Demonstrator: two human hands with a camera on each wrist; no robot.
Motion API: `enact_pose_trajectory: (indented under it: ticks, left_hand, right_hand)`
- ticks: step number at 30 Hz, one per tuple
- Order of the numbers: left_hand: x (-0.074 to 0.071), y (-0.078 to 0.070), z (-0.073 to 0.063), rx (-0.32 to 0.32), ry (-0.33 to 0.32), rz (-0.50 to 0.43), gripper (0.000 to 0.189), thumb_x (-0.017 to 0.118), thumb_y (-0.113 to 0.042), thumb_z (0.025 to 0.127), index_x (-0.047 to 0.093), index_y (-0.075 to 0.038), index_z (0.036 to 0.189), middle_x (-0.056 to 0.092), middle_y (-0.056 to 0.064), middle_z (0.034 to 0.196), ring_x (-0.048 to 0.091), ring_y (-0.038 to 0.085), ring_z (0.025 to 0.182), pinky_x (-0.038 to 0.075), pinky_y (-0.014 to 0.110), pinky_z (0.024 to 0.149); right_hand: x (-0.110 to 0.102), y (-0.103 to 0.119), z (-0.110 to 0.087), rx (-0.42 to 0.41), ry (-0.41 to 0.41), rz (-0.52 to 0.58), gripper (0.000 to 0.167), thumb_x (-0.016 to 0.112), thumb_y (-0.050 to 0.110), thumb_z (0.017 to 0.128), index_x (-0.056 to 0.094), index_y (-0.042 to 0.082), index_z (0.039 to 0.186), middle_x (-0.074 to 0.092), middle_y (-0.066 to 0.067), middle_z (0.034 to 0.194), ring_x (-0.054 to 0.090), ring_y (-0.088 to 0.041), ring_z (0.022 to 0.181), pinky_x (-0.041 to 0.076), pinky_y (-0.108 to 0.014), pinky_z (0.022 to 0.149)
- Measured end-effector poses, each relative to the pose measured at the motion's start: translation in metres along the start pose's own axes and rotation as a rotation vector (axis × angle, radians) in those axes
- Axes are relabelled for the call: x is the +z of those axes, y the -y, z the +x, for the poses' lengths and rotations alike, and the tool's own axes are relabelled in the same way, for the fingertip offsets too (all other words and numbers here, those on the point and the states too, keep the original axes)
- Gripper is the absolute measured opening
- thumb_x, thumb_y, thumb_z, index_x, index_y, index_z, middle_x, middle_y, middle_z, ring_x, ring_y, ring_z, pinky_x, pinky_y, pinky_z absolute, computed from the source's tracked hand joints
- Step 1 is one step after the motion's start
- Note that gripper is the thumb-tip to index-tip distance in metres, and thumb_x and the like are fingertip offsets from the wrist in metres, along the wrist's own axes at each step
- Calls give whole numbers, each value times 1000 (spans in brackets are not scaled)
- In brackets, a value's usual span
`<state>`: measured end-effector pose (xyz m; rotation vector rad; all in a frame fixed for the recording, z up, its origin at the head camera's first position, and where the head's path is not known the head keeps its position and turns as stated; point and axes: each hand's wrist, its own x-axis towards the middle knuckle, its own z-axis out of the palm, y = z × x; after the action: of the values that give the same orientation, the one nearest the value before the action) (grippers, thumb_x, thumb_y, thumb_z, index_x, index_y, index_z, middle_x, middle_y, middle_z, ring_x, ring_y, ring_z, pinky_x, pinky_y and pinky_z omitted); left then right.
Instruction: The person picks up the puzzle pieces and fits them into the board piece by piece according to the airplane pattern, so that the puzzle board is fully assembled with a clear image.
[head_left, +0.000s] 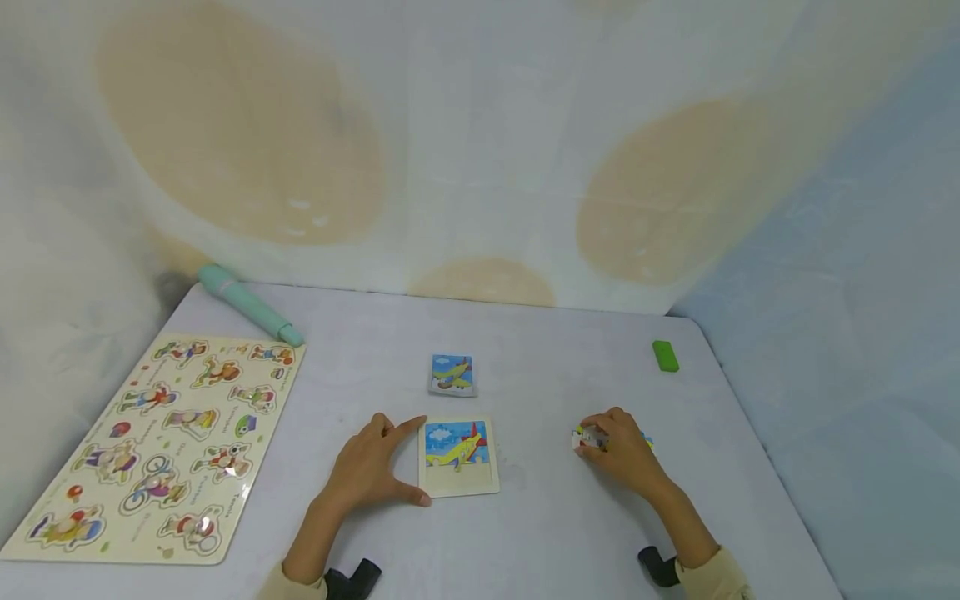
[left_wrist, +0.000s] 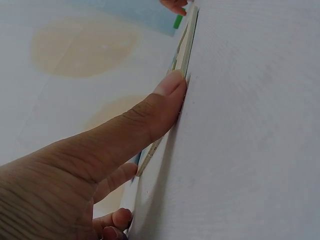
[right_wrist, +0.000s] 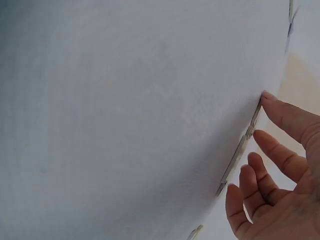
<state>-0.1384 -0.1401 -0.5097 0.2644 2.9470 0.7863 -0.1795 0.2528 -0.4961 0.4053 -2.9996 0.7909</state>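
My left hand (head_left: 367, 467) spreads thumb and index finger along the left side of a small cream puzzle tray (head_left: 459, 482), touching its corners. An airplane picture partly fills the tray; its lower part is bare cream. In the left wrist view, the thumb (left_wrist: 167, 92) rests against the tray's edge. Farther right, my right hand (head_left: 622, 450) holds a small puzzle piece (head_left: 587, 438) between thumb and index finger, low over the table. More pieces (head_left: 647, 439) show past the hand. In the right wrist view, thin flat pieces (right_wrist: 235, 157) lie along the table under the fingers.
Behind the tray lies a small airplane picture card (head_left: 452, 375). A large picture board (head_left: 247, 467) covers the table's left side, with a mint-green cylindrical object (head_left: 251, 307) at its top corner. A green block (head_left: 665, 356) lies at the back right. Patterned cloth walls surround the table.
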Motion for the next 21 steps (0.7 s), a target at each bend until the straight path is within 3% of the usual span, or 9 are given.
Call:
enact_pose_trajectory:
  ticks: [7, 12, 16, 21]
  left_hand:
    - [0, 0, -1, -2, 0, -4, 112, 93, -61, 45, 52, -30, 145, 38, 1, 93, 36, 16, 74, 28, 30, 63]
    - [-1, 0, -1, -1, -2, -3, 113, 92, -62, 44, 52, -31, 145, 38, 0, 93, 36, 15, 74, 28, 29, 63]
    - [-1, -1, -1, -2, -3, -2, 113, 93, -62, 44, 52, -31, 145, 38, 0, 93, 36, 15, 74, 28, 29, 63]
    - [-1, -2, -1, -10, -1, -2, 113, 93, -61, 44, 52, -31, 145, 39, 1, 92, 36, 16, 74, 28, 30, 63]
  right_hand:
    - [1, 0, 1, -49, -7, -22, 31, 83, 14, 79, 71, 5, 106, 56, -4, 95, 49, -15, 88, 43, -31, 75]
    - [-1, 3, 2, -76, -6, -104, 31, 84, 18, 79, 73, 3, 104, 56, -2, 95, 48, -14, 87, 44, -32, 75]
    - [-1, 4, 0, -167, -38, -191, 34, 86, 20, 76, 75, 0, 101, 56, -1, 90, 46, -12, 82, 43, -30, 72]
    - [1, 1, -2, -267, -75, -212, 32, 88, 19, 73, 76, -2, 95, 55, 0, 85, 43, -9, 78, 42, -24, 66]
